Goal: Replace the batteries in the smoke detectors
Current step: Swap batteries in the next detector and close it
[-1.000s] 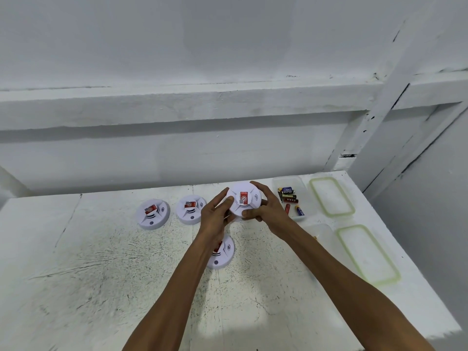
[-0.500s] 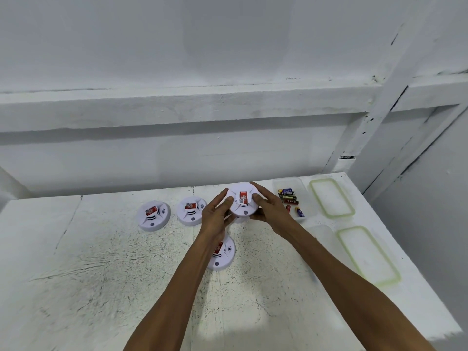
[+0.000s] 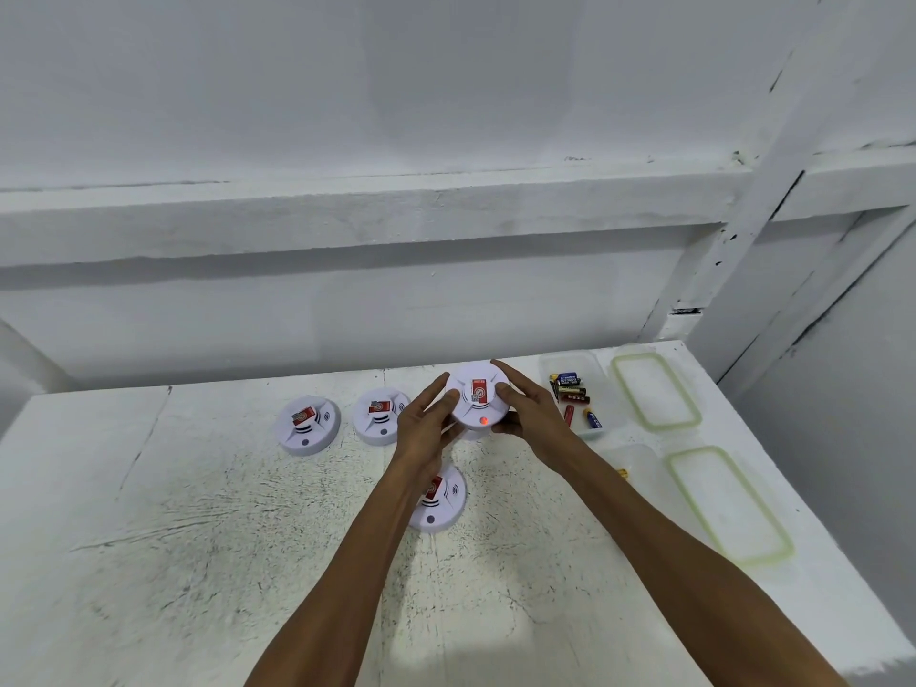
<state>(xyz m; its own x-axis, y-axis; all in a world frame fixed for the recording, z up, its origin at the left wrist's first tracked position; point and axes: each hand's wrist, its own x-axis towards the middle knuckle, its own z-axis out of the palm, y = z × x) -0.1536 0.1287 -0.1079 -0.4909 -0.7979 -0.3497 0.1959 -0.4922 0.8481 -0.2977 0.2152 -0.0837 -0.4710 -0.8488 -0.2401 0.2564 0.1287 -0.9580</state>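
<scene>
I hold a round white smoke detector (image 3: 477,398) above the table, face up, with a red label and a red light lit near its front edge. My left hand (image 3: 425,423) grips its left rim. My right hand (image 3: 528,411) grips its right side, thumb on top. Two more white detectors lie flat at the left, one (image 3: 308,424) farther left and one (image 3: 379,414) nearer my hands. A further detector (image 3: 438,498) lies under my left wrist, partly hidden. A clear tub (image 3: 602,384) at the right holds several loose batteries (image 3: 570,386).
The white table (image 3: 198,538) is scuffed with dark marks. Two green-rimmed lids lie at the right, one (image 3: 654,391) at the back and one (image 3: 726,503) nearer. A second clear tub (image 3: 637,468) sits beside the near lid. A wall with a ledge rises behind.
The held detector has turned a little in my hands, and a red light now shows near its front edge. Both hands stay in place around it.
</scene>
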